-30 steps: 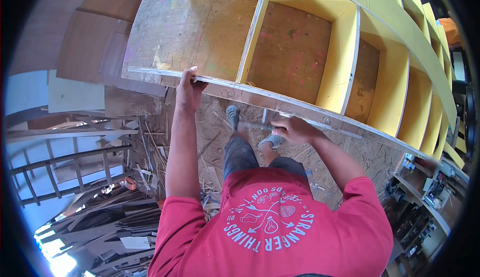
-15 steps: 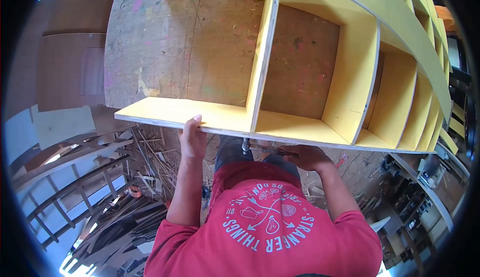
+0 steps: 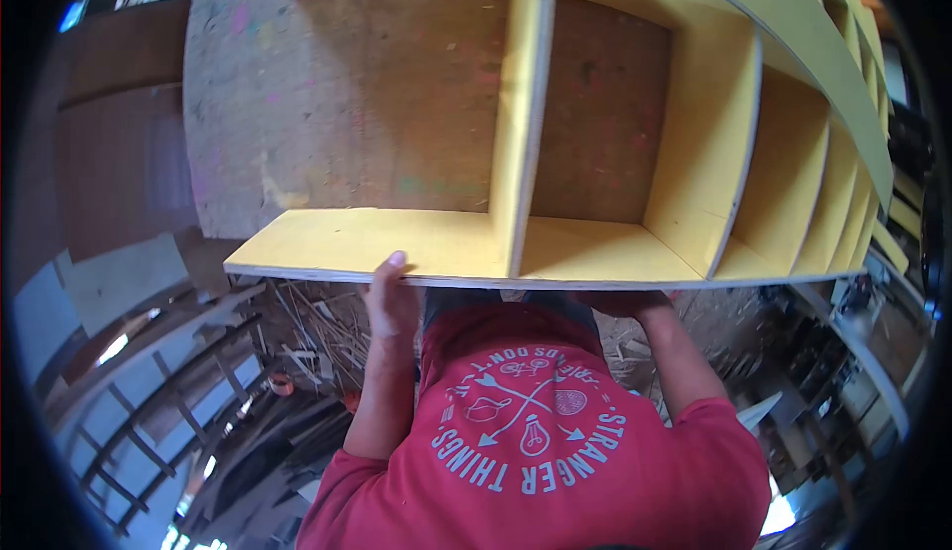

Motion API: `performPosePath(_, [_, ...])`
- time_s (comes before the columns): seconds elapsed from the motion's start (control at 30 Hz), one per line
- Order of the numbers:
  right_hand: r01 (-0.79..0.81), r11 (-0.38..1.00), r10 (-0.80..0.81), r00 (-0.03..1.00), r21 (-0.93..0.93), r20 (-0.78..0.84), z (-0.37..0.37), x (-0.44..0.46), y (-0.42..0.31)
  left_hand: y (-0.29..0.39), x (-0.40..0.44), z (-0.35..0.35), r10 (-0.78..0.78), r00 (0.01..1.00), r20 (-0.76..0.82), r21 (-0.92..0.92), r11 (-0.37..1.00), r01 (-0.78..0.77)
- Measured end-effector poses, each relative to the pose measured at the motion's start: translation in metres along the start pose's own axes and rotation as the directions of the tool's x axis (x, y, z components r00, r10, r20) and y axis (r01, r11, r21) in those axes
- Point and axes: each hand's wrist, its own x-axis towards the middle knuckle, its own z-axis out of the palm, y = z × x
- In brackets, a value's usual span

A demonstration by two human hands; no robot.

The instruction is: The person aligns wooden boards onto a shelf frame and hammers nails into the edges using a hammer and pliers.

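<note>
A yellow-painted wooden shelf unit [image 3: 724,143] with several compartments lies in front of me, its long side board nearest my body. My left hand [image 3: 393,297] is closed on the near edge of this side board [image 3: 367,243], thumb on top and fingers out of sight below. Past the middle of the same edge, my right hand [image 3: 630,302] is mostly hidden under the board, closed around the handle of a hammer that was visible a moment earlier. The hammer itself is now covered by the board. An upright divider [image 3: 526,123] meets the side board between my hands.
Under the unit is a stained plywood work surface [image 3: 238,104]. Brown panels [image 3: 119,143] stand at the left. Wood scraps [image 3: 322,332] litter the floor, and a slatted wooden frame [image 3: 159,411] lies lower left. A curved yellow panel [image 3: 773,14] borders the unit's far side.
The hammer and most of my right hand have gone out of sight beneath the board. The near edge sits slightly lower in view at the middle. My left hand keeps its hold.
</note>
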Motion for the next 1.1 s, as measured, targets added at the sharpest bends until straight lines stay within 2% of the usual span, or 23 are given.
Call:
performPosePath(0.03, [-0.002, 1.000, 0.002, 1.000, 0.012, 0.003, 0.024, -0.008, 0.023, 0.002, -0.002, 0.003, 0.002, 1.000, 0.010, 0.001, 1.000, -0.003])
performPosePath(0.1, [-0.194, 0.961, 0.159, 0.971, 0.196, 0.180, 0.008, -0.008, 0.011, 0.002, -0.001, 0.002, 0.000, 0.999, 0.054, 0.056, 0.998, -0.003])
performPosePath(0.13, [-0.196, 0.949, 0.158, 0.974, 0.248, 0.164, 0.019, -0.012, 0.015, 0.003, -0.001, 0.006, 0.009, 0.998, 0.062, 0.049, 0.999, -0.012])
performPosePath(0.23, [-0.174, 0.977, 0.151, 0.973, 0.121, 0.176, 0.025, -0.027, 0.021, 0.005, -0.002, 0.011, 0.048, 0.997, 0.061, 0.039, 0.998, -0.050])
performPosePath(0.27, [-0.254, 0.964, 0.226, 0.939, 0.080, 0.259, 0.025, -0.033, 0.020, 0.004, 0.000, 0.011, 0.061, 0.997, 0.053, 0.037, 0.997, -0.063])
performPosePath(0.3, [-0.250, 0.962, 0.215, 0.941, 0.108, 0.260, 0.025, -0.038, 0.022, 0.004, 0.003, 0.007, 0.076, 0.996, 0.046, 0.032, 0.996, -0.078])
performPosePath(0.33, [-0.244, 0.960, 0.203, 0.944, 0.136, 0.261, 0.026, -0.043, 0.024, 0.007, 0.006, 0.001, 0.028, 0.995, 0.091, 0.055, 0.998, -0.033])
performPosePath(0.47, [-0.256, 0.931, 0.181, 0.942, 0.259, 0.282, 0.020, -0.059, 0.029, 0.007, 0.003, 0.007, 0.076, 0.994, 0.076, 0.049, 0.996, -0.080])
performPosePath(0.57, [-0.284, 0.935, 0.204, 0.921, 0.213, 0.332, 0.010, -0.065, 0.029, 0.006, 0.005, 0.007, 0.090, 0.989, 0.121, 0.034, 0.995, -0.095])
performPosePath(0.67, [-0.273, 0.941, 0.203, 0.929, 0.200, 0.311, 0.012, -0.074, 0.034, 0.006, 0.008, 0.005, 0.104, 0.988, 0.111, 0.032, 0.994, -0.108])
performPosePath(0.77, [-0.197, 0.933, 0.104, 0.948, 0.301, 0.300, 0.006, -0.088, 0.043, 0.007, 0.003, 0.013, 0.096, 0.993, 0.071, 0.074, 0.992, -0.101])
performPosePath(0.87, [-0.124, 0.916, -0.006, 0.947, 0.382, 0.321, -0.032, -0.107, 0.027, 0.004, 0.015, 0.000, 0.097, 0.991, 0.094, 0.066, 0.992, -0.103])
performPosePath(0.97, [-0.071, 0.840, -0.061, 0.972, 0.538, 0.225, -0.052, -0.139, 0.019, 0.004, 0.019, -0.002, 0.086, 0.987, 0.133, 0.086, 0.991, -0.098])
performPosePath(1.1, [0.107, 0.797, -0.041, 0.991, 0.595, -0.124, -0.081, -0.186, 0.006, 0.005, 0.014, 0.010, 0.081, 0.973, 0.216, 0.062, 0.993, -0.096])
